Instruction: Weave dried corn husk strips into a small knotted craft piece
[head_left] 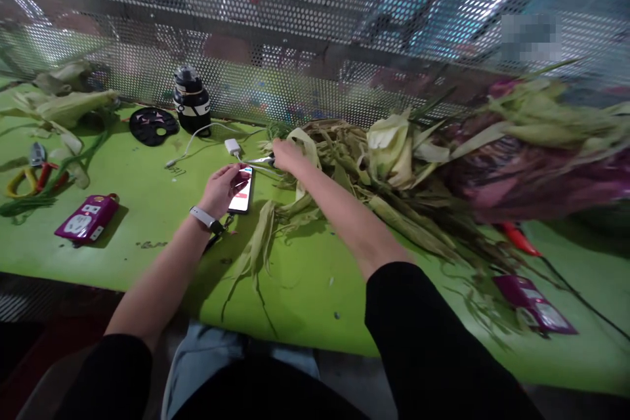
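Observation:
In the head view my right hand [288, 156] is closed around the handles of a pair of scissors [260, 161], whose blades point left. My left hand [220, 189], a watch on its wrist, hangs partly over a phone [241, 200] with a lit screen. Its fingers are pinched together close to the scissor tips; what they hold is too small to make out. Behind and to the right of my right hand lies a heap of dried corn husks [344, 151]. One loose husk [263, 230] trails toward the table's front edge.
A black bottle [191, 102] and a black palette-shaped piece [153, 126] stand by the mesh panel [295, 33]. A white charger [232, 147] has a cable. Purple power sockets [88, 219] and pliers [37, 156] lie left. A purplish bundle [492, 177] sits right on the green table [305, 302].

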Action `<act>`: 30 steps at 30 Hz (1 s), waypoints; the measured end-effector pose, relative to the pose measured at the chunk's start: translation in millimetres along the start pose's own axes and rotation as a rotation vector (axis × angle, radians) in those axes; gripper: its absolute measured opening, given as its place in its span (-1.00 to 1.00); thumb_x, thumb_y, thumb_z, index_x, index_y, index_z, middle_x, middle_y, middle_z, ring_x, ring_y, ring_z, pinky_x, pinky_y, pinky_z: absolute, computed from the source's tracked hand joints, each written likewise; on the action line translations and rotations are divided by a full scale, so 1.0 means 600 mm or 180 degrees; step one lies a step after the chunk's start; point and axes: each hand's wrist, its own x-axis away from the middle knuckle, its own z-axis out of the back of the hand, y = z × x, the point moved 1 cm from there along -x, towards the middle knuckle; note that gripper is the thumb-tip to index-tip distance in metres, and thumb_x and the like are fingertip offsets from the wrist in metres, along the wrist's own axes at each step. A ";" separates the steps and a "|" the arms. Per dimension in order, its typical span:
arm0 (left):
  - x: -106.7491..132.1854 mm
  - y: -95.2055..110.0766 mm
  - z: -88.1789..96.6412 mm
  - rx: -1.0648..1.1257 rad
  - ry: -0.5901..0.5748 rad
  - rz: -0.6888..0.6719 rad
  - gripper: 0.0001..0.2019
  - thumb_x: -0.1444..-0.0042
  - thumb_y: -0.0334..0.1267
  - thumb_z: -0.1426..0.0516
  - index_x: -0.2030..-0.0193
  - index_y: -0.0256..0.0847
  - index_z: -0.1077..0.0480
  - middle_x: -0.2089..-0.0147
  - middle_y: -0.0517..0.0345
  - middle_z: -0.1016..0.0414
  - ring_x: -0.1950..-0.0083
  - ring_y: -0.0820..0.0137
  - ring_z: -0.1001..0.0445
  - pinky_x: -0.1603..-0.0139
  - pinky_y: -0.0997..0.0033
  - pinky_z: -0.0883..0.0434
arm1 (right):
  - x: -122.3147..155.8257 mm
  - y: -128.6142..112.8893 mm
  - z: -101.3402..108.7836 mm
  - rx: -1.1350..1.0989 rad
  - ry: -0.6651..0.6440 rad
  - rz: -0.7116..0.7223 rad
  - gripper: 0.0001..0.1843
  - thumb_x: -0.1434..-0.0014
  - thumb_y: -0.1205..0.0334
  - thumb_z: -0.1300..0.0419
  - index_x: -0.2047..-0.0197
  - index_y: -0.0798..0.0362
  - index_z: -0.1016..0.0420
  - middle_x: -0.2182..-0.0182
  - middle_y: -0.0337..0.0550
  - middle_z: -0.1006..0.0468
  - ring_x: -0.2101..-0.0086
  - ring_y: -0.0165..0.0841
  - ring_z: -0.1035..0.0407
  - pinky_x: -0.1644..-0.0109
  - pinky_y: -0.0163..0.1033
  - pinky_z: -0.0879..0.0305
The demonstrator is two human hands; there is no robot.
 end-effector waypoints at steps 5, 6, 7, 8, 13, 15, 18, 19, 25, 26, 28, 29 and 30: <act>-0.004 0.011 0.008 0.0295 -0.0129 0.0374 -0.87 -0.21 -0.29 -0.16 0.23 -0.27 -0.52 0.26 0.09 -0.60 0.22 0.47 -0.57 0.14 0.46 -0.48 | 0.048 0.013 0.043 0.0186 0.0207 0.0032 -0.65 -0.13 0.45 -0.20 -0.02 0.25 -0.49 0.01 0.31 -0.50 0.01 -0.01 -0.46 -0.04 -0.09 -0.37; -0.003 0.014 0.008 0.0312 -0.0126 0.0433 -0.87 -0.22 -0.30 -0.16 0.22 -0.28 -0.52 0.27 0.08 -0.60 0.25 0.48 -0.57 0.18 0.48 -0.48 | 0.058 0.022 0.050 0.0162 0.0131 0.0019 -0.69 -0.10 0.41 -0.25 0.04 0.24 -0.52 0.06 0.26 -0.54 0.04 -0.02 -0.47 -0.02 -0.10 -0.37; -0.003 0.016 0.007 0.0313 -0.0111 0.0476 -0.87 -0.21 -0.31 -0.15 0.23 -0.29 -0.52 0.30 0.09 -0.60 0.30 0.50 -0.56 0.22 0.50 -0.48 | 0.069 0.033 0.057 0.0077 0.0051 -0.0006 -0.73 -0.07 0.36 -0.29 0.12 0.21 -0.55 0.12 0.19 -0.57 0.07 -0.05 -0.47 0.01 -0.12 -0.38; -0.002 0.018 0.005 0.0304 -0.0095 0.0501 -0.88 -0.21 -0.32 -0.15 0.23 -0.30 -0.52 0.32 0.09 -0.59 0.35 0.52 -0.54 0.25 0.52 -0.47 | 0.080 0.046 0.062 -0.0078 -0.0076 -0.0003 -0.77 -0.04 0.33 -0.33 0.19 0.17 -0.57 0.19 0.11 -0.59 0.11 -0.09 -0.48 0.04 -0.14 -0.38; -0.001 0.019 0.002 0.0249 -0.0065 0.0454 -0.87 -0.21 -0.35 -0.15 0.29 -0.33 -0.51 0.38 0.11 -0.58 0.39 0.53 -0.52 0.28 0.52 -0.47 | 0.139 0.100 0.068 -0.2436 -0.0870 -0.0129 -0.87 -0.05 0.31 -0.33 0.30 0.13 -0.53 0.40 -0.14 -0.58 0.52 -0.46 -0.33 0.42 -0.34 -0.27; -0.003 0.017 0.004 0.0225 -0.0074 0.0416 -0.87 -0.20 -0.34 -0.15 0.30 -0.33 -0.51 0.39 0.11 -0.58 0.38 0.53 -0.52 0.28 0.52 -0.46 | 0.157 0.100 0.059 -0.3289 -0.1301 -0.0110 -0.78 -0.08 0.14 -0.35 0.34 0.14 -0.51 0.44 -0.15 -0.56 0.61 -0.55 -0.19 0.53 -0.39 -0.14; -0.002 0.013 0.005 0.0139 -0.0063 0.0376 -0.86 -0.21 -0.33 -0.14 0.30 -0.32 -0.52 0.39 0.11 -0.57 0.37 0.52 -0.52 0.28 0.53 -0.45 | 0.169 0.078 0.037 -0.4032 -0.1730 -0.0150 -0.59 -0.13 -0.10 -0.30 0.39 0.14 -0.47 0.52 -0.16 -0.50 0.63 -0.57 -0.13 0.62 -0.44 0.00; -0.001 0.013 0.005 0.0104 -0.0042 0.0373 -0.85 -0.21 -0.33 -0.14 0.30 -0.31 -0.52 0.39 0.11 -0.57 0.37 0.52 -0.53 0.29 0.54 -0.44 | 0.169 0.068 0.029 -0.4191 -0.1837 -0.0132 -0.54 -0.14 -0.16 -0.27 0.41 0.13 -0.46 0.52 -0.15 -0.50 0.64 -0.56 -0.13 0.64 -0.45 0.00; 0.008 0.018 -0.005 -0.0078 0.0008 0.0436 -0.86 -0.21 -0.36 -0.14 0.30 -0.32 -0.52 0.40 0.12 -0.56 0.35 0.50 -0.54 0.31 0.52 -0.44 | 0.147 0.029 0.007 -0.4537 -0.2082 0.0044 -0.52 -0.21 -0.19 -0.18 0.40 0.11 -0.42 0.51 -0.18 -0.47 0.62 -0.59 -0.13 0.65 -0.51 -0.01; 0.009 0.018 -0.006 -0.0081 0.0013 0.0442 -0.86 -0.21 -0.35 -0.14 0.30 -0.32 -0.52 0.40 0.11 -0.56 0.35 0.50 -0.54 0.32 0.52 -0.44 | 0.144 0.026 0.008 -0.4528 -0.2027 -0.0001 -0.52 -0.22 -0.18 -0.18 0.41 0.11 -0.41 0.53 -0.19 -0.46 0.63 -0.59 -0.12 0.66 -0.51 0.01; 0.009 0.018 -0.007 -0.0077 0.0019 0.0454 -0.85 -0.21 -0.34 -0.14 0.32 -0.32 -0.53 0.40 0.11 -0.55 0.37 0.51 -0.53 0.33 0.53 -0.43 | 0.142 0.022 0.011 -0.4491 -0.1935 -0.0021 -0.51 -0.21 -0.18 -0.19 0.43 0.11 -0.39 0.56 -0.22 -0.42 0.65 -0.61 -0.07 0.67 -0.51 0.08; 0.009 0.017 -0.007 -0.0076 0.0010 0.0462 -0.85 -0.21 -0.34 -0.14 0.32 -0.32 -0.53 0.41 0.12 -0.55 0.38 0.52 -0.53 0.34 0.54 -0.43 | 0.142 0.020 0.013 -0.4465 -0.1903 0.0021 -0.50 -0.20 -0.19 -0.19 0.44 0.12 -0.38 0.57 -0.22 -0.41 0.66 -0.61 -0.04 0.68 -0.50 0.11; 0.009 0.015 -0.007 -0.0079 -0.0006 0.0477 -0.85 -0.21 -0.34 -0.15 0.33 -0.32 -0.53 0.41 0.12 -0.55 0.38 0.53 -0.52 0.34 0.54 -0.43 | 0.143 0.018 0.014 -0.4437 -0.1875 0.0093 -0.49 -0.19 -0.21 -0.19 0.45 0.12 -0.38 0.58 -0.23 -0.40 0.66 -0.62 -0.01 0.68 -0.49 0.13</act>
